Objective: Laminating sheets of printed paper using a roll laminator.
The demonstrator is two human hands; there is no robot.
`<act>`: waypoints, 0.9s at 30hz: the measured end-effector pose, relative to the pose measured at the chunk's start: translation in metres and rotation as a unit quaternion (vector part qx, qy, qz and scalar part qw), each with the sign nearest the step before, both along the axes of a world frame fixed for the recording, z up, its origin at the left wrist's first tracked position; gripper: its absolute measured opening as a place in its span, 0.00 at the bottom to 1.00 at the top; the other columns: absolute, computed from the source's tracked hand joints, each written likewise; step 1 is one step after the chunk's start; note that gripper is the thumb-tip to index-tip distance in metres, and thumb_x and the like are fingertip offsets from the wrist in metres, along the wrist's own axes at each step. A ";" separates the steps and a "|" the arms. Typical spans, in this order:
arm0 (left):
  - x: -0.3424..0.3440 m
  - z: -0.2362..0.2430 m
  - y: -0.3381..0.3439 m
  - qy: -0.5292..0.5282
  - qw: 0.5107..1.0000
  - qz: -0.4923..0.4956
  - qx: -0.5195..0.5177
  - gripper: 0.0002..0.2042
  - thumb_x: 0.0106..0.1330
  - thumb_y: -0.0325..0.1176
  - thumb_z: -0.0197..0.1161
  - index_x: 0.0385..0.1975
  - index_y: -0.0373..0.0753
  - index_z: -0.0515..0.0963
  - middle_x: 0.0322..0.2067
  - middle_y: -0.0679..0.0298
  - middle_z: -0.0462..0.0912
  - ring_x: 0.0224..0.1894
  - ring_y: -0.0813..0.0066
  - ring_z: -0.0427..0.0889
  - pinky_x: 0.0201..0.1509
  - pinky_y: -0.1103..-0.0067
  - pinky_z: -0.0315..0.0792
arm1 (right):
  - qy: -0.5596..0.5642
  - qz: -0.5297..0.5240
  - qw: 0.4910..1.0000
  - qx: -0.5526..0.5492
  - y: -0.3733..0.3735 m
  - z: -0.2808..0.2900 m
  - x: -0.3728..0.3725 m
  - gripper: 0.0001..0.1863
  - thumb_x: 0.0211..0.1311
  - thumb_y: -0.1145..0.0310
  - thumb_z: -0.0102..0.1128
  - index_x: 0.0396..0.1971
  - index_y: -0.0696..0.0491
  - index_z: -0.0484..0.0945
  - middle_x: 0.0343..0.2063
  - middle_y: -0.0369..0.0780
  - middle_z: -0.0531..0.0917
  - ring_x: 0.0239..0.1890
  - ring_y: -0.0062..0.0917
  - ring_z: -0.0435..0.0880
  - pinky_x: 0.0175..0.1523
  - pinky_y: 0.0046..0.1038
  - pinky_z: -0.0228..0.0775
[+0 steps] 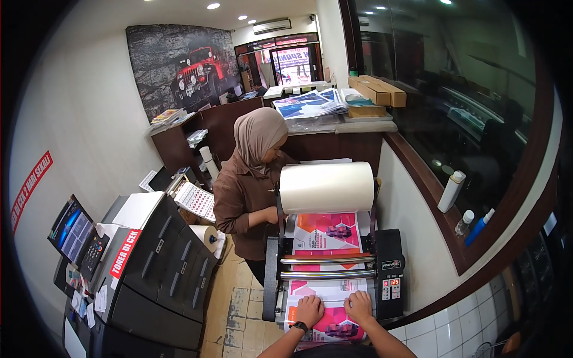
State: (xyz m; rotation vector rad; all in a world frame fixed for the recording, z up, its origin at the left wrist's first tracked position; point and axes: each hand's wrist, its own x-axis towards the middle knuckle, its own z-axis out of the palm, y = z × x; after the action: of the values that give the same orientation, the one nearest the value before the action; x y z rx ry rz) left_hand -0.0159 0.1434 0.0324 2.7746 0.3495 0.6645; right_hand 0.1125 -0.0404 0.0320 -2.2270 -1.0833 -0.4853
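Observation:
Both my hands rest on a pink, orange and white printed sheet (335, 315) at the near side of a roll laminating machine (391, 256). My left hand (310, 311) lies on the sheet's left part, fingers stretched forward, a dark watch on the wrist. On its right part sits my right hand (359, 305), also with fingers laid out on the paper. Just beyond my fingertips are two shiny metal rollers (327, 275). Past them, another printed sheet (328, 231) of similar design lies under a large white film roll (327, 188).
A co-worker in a brown top (248, 209) stands at the machine's far left, one hand near its side. A big dark printer (161, 262) fills the left. Bottles (452, 192) stand on the window ledge at right. Behind is a counter (334, 149) with papers and boxes.

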 end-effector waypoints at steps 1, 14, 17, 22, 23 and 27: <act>0.000 0.000 0.000 -0.003 1.000 0.000 0.006 0.08 0.64 0.38 0.64 0.32 0.41 0.79 0.33 0.60 0.78 0.39 0.59 0.77 0.45 0.64 0.69 | 0.001 0.001 1.000 0.000 0.000 0.000 0.000 0.09 0.55 0.66 0.65 0.22 0.52 0.74 0.27 0.42 0.76 0.35 0.40 0.76 0.44 0.42 0.66; 0.012 0.005 0.003 0.024 1.000 -0.001 -0.018 0.10 0.64 0.39 0.64 0.32 0.40 0.77 0.33 0.57 0.77 0.40 0.55 0.76 0.46 0.61 0.69 | -0.022 0.016 1.000 0.001 0.006 -0.001 0.010 0.10 0.55 0.64 0.66 0.22 0.51 0.75 0.26 0.41 0.76 0.35 0.39 0.76 0.43 0.40 0.66; 0.006 0.021 0.001 0.014 0.999 -0.012 -0.038 0.13 0.64 0.42 0.65 0.34 0.38 0.76 0.35 0.56 0.77 0.41 0.54 0.76 0.48 0.61 0.68 | 0.000 -0.007 1.000 -0.014 0.005 0.012 -0.003 0.11 0.57 0.61 0.65 0.27 0.52 0.76 0.30 0.41 0.76 0.39 0.38 0.76 0.46 0.40 0.67; -0.022 0.016 -0.014 0.080 0.994 -0.007 -0.078 0.31 0.69 0.50 0.61 0.64 0.31 0.70 0.63 0.45 0.71 0.68 0.45 0.66 0.77 0.57 0.55 | 0.115 0.000 0.987 -0.112 -0.021 0.010 -0.054 0.35 0.67 0.55 0.58 0.67 0.62 0.67 0.67 0.53 0.69 0.73 0.48 0.63 0.78 0.49 0.47; -0.025 0.013 -0.016 0.085 0.993 -0.009 -0.082 0.31 0.69 0.50 0.61 0.64 0.31 0.70 0.63 0.45 0.71 0.68 0.45 0.66 0.77 0.57 0.55 | 0.119 -0.002 0.986 -0.115 -0.023 0.008 -0.057 0.35 0.67 0.55 0.58 0.67 0.62 0.67 0.67 0.53 0.69 0.73 0.48 0.63 0.78 0.49 0.47; -0.027 0.008 -0.019 0.100 0.992 -0.007 -0.079 0.34 0.73 0.52 0.55 0.69 0.30 0.64 0.70 0.44 0.65 0.74 0.46 0.60 0.80 0.58 0.48 | 0.135 -0.003 0.982 -0.129 -0.025 0.009 -0.055 0.35 0.69 0.52 0.55 0.68 0.62 0.66 0.70 0.52 0.67 0.75 0.44 0.59 0.79 0.47 0.44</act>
State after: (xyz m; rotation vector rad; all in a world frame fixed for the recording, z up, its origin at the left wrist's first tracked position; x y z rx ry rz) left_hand -0.0426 0.1247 0.0402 2.6931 0.4041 0.3382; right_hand 0.0573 -0.0652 0.0412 -2.4327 -1.0409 -0.0392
